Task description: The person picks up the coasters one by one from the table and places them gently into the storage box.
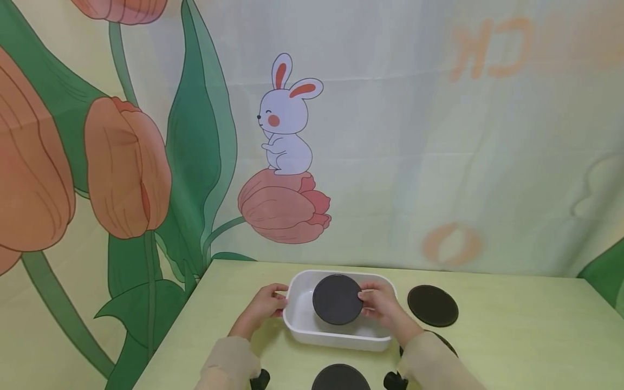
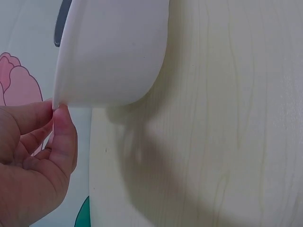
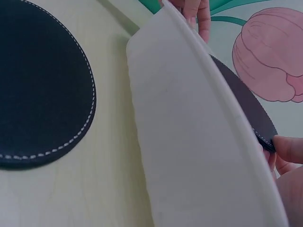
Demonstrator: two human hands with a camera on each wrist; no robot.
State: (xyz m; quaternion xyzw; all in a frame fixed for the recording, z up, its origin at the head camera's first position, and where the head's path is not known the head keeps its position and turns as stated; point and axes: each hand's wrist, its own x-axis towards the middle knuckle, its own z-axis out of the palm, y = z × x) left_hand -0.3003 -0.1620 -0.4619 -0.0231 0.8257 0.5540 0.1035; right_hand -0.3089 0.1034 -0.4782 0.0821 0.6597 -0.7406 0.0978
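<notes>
A white rabbit [image 1: 285,124] is printed on a hanging cloth [image 1: 380,135], sitting on a pink tulip [image 1: 278,208]. Left of the rabbit are large orange tulips [image 1: 128,173] and tall green leaves [image 1: 195,130]. Right of the rabbit the cloth is pale and lightly creased, with blurred orange marks [image 1: 492,46] higher up and a faint orange ring [image 1: 452,244] lower down. Below the rabbit is a pale yellow table [image 1: 526,325]; the left wrist view shows its wood grain and a soft-edged shadow [image 2: 156,175].
</notes>
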